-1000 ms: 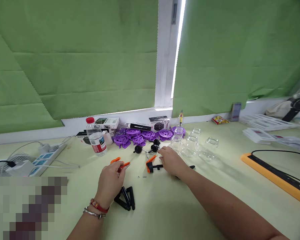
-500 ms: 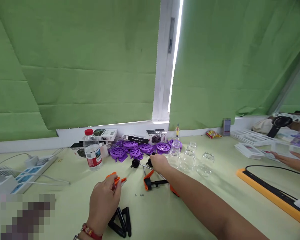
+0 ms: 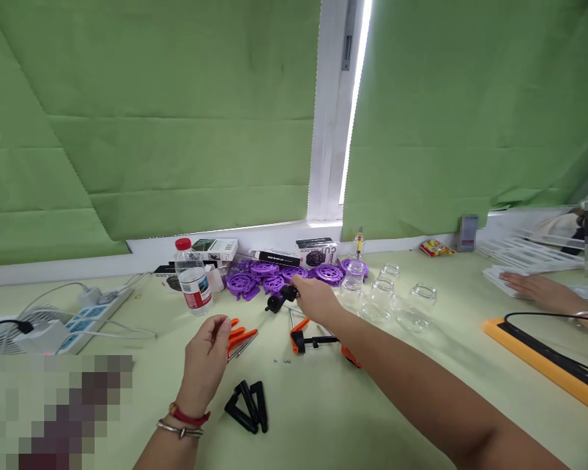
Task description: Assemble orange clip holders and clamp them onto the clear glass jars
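My left hand [image 3: 204, 356] is closed, thumb against fingers, just beside orange-handled pieces with metal rods [image 3: 241, 339] lying on the table; anything in its pinch is hidden. Out in the middle, my right hand [image 3: 318, 299] grips a black round-ended plastic part [image 3: 289, 293] by the fingertips. Close to it lies another black knob-like part [image 3: 274, 304]. Below that hand is an orange and black frame [image 3: 298, 341] with metal rods, partly covered by my forearm. Small metal bits [image 3: 287, 361] lie nearer me, and several black angled plastic pieces [image 3: 249, 406] lie in front.
Purple plastic parts [image 3: 241, 283] are heaped at the back beside a water bottle [image 3: 194, 284]. Clear glass cups [image 3: 379, 303] stand to their right. A power strip [image 3: 85, 320] is at left, an orange and black bar [image 3: 539, 362] at right. Another person's hand [image 3: 534, 290] rests on white pieces.
My right hand has lifted the black part slightly. My left hand has drawn back a little from the orange pieces. The camera view has shifted, and the other person's hand has moved onto the white pieces.
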Tool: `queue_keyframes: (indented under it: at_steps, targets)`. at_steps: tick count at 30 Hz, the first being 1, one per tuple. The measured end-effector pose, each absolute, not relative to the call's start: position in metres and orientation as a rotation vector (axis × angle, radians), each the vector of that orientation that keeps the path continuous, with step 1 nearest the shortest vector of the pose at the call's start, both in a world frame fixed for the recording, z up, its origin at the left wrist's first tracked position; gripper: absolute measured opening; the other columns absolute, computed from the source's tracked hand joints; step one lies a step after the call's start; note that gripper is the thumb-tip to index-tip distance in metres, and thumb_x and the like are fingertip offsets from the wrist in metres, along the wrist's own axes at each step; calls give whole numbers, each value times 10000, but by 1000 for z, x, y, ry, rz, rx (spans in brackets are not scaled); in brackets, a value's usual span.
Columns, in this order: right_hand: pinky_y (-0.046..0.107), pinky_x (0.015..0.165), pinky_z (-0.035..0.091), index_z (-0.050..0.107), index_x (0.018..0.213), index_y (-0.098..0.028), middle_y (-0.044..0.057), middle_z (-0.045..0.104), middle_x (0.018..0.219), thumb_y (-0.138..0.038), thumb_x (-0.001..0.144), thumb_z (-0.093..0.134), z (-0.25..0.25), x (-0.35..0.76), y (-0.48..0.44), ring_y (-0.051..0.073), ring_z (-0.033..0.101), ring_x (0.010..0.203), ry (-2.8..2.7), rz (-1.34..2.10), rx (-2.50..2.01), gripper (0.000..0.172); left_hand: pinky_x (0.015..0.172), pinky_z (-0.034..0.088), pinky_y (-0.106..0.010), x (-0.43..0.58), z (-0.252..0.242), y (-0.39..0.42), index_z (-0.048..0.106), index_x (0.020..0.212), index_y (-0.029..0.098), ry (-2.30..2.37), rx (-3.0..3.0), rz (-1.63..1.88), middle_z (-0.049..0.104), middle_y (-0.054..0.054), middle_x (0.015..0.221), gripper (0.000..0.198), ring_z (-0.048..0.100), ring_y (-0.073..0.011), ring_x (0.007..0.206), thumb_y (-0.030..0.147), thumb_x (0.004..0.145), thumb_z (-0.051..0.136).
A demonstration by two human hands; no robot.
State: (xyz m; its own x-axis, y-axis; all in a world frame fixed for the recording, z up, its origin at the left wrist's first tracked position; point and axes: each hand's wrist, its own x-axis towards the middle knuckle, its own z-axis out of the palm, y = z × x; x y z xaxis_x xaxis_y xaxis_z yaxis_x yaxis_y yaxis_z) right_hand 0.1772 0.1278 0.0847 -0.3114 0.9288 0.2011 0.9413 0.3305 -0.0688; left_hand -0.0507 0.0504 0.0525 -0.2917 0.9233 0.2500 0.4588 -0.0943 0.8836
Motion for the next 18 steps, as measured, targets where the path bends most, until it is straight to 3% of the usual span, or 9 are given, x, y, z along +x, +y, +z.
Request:
queue_keyframes:
  at_steps: [3, 5, 8, 11, 14, 18]
  targets:
    - [254, 625, 372, 497, 1092, -211, 50, 666, 889, -144, 858, 448, 87, 147, 106, 193, 623, 811, -2509, -27, -1445, 249, 626, 488, -306, -40, 61, 44, 509, 1176, 213, 1353, 1326, 1293, 659, -62, 921, 480, 635, -178, 721, 528, 815, 511]
    - [258, 618, 378, 508, 1080, -196, 57, 664, 867, -178, 844, 482, 85, 125, 95, 200, 619, 794, -2627, 26, -1296, 238, 565, 465, -274, -39, 63, 43, 474, 1227, 196, 1220, 1292, 1187, 658, -48, 839, 539, 614, -158, 655, 518, 801, 541]
    - [271, 675, 409, 534, 1093, -189, 69, 662, 926, -263, 868, 493, 80, 99, 96, 214, 607, 878, -2630, 46, -1152, 241, 437, 365, -222, -47, 62, 49, 594, 986, 148, 1298, 1209, 1254, 584, 14, 597, 414, 501, -111, 481, 457, 716, 643]
    - [279, 780, 420, 529, 1171, -185, 80, 652, 1044, -275, 908, 458, 72, 86, 111, 203, 585, 984, -2543, 66, -1228, 287, 419, 342, -206, -64, 60, 61, 584, 748, 150, 1486, 902, 1751, 568, 25, 589, 273, 452, -80, 453, 391, 648, 665]
    - [282, 794, 423, 572, 1137, -151, 108, 643, 1081, -212, 871, 509, 61, 76, 126, 207, 589, 989, -2593, 93, -1397, 280, 414, 341, -205, -79, 59, 70, 530, 676, 163, 1540, 618, 2080, 546, 37, 594, 225, 443, -74, 450, 359, 647, 637]
    - [326, 763, 422, 663, 899, -117, 133, 676, 938, -110, 738, 608, 48, 63, 130, 261, 601, 940, -2664, 85, -1516, 170, 374, 300, -202, -84, 59, 73, 491, 647, 168, 1523, 564, 2150, 497, 54, 561, 224, 412, -69, 412, 350, 658, 621]
